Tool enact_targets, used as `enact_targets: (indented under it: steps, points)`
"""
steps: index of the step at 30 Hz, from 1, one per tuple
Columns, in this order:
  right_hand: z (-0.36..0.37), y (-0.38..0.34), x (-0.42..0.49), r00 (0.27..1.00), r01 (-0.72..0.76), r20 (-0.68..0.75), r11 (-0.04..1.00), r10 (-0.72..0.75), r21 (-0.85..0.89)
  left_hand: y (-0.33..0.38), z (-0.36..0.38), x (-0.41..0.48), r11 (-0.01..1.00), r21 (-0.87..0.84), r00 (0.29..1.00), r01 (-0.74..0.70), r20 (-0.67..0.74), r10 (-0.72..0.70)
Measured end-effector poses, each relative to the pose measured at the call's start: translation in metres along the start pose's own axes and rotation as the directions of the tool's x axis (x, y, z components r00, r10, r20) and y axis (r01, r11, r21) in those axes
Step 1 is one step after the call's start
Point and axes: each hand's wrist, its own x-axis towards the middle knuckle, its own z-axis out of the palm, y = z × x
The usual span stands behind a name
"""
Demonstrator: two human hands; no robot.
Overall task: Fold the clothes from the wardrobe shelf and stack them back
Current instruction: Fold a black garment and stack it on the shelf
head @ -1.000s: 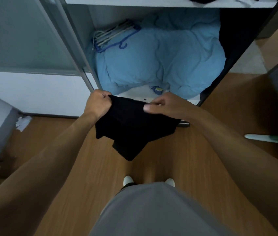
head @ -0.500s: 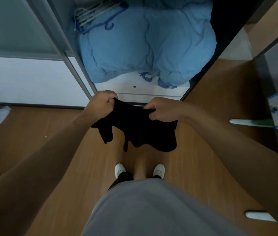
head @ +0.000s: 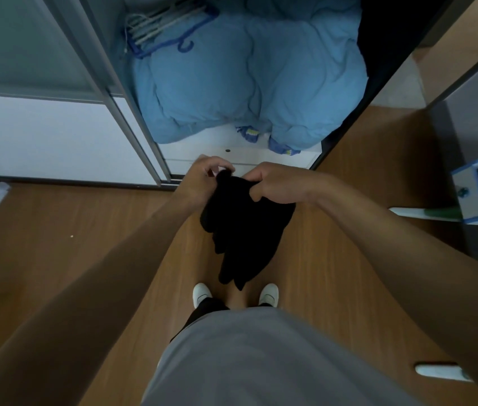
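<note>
**BLACK GARMENT HELD IN MID-AIR: FOLD NOT YET FORMED**

**Position.** The black garment (head: 243, 230) hangs in the air in front of the open wardrobe (head: 231, 155), above the wooden floor (head: 334, 259). It is bunched into a narrow, uneven column. No flat panel or crease is visible.

**Hands.** The right hand (head: 275, 183) grips the upper edge, fingers curled round a fold of cloth. The left hand (head: 205, 177) sits just beside it, fingers curled, and appears to pinch the topmost tip of the fabric. The two hands are near each other, not spread.

**Status.** The fold appears to be at an early stage. No finished stack is in view, and neither is the target shelf.

**Possible faults and causes**

1. Uneven fold. With both hands this close, the top edge is slack, so any fold made now would likely trap wrinkles.
2. Lost grip. The left pinch covers only a small tip, and a shake could free it. The garment would then swing from the right hand or drop to the floor.
3. Layer slip. No flat support lies beneath the cloth.
4. Unstable stacking. The blue duvet (head: 249, 83), with hangers (head: 164, 27) lying on it, offers only a soft, sloped base.
</note>
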Motion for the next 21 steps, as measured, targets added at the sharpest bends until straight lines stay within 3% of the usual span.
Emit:
enact_targets:
  steps: [2, 4, 7, 10, 12, 14, 17, 19, 21]
  points:
    - [0.000, 0.000, 0.000, 1.000, -0.005, 0.005, 1.000, 0.004, 0.027, 0.003, 0.003, -0.008, 0.932, -0.205, 0.952, 0.299, 0.133, -0.276]
    - [0.001, 0.001, 0.000, 1.000, -0.001, 0.010, 0.998, 0.000, 0.056, -0.006, 0.004, -0.017, 0.889, -0.253, 0.914, 0.383, 0.242, -0.325]
    - [0.000, 0.004, -0.002, 1.000, 0.012, 0.001, 0.995, -0.012, 0.095, -0.020, 0.000, -0.030, 0.870, -0.338, 0.918, 0.359, 0.299, -0.262]
    - [-0.002, 0.007, -0.004, 0.999, 0.041, 0.013, 0.987, -0.043, 0.156, -0.030, -0.008, -0.039, 0.865, -0.440, 0.894, 0.242, 0.448, -0.023]
    - [-0.002, 0.007, -0.004, 0.997, 0.054, 0.037, 0.982, -0.062, 0.183, -0.032, -0.009, -0.045, 0.929, -0.346, 0.899, 0.131, 0.437, 0.037]
    - [-0.001, 0.007, -0.004, 0.997, 0.056, 0.048, 0.979, -0.067, 0.197, -0.028, -0.007, -0.046, 0.957, -0.268, 0.927, 0.111, 0.374, -0.002]
    - [-0.005, 0.005, -0.005, 0.994, 0.083, 0.052, 0.977, -0.095, 0.199, -0.026, -0.007, -0.038, 0.997, -0.074, 0.992, -0.003, 0.129, 0.013]
    - [-0.006, 0.003, -0.005, 0.991, 0.106, 0.063, 0.974, -0.121, 0.201, -0.027, -0.006, -0.034, 0.993, -0.100, 0.997, 0.061, 0.062, -0.055]
    - [-0.005, 0.001, -0.002, 0.993, 0.106, 0.032, 0.980, -0.113, 0.167, -0.024, 0.003, -0.034, 0.960, -0.159, 0.966, 0.229, 0.158, -0.204]
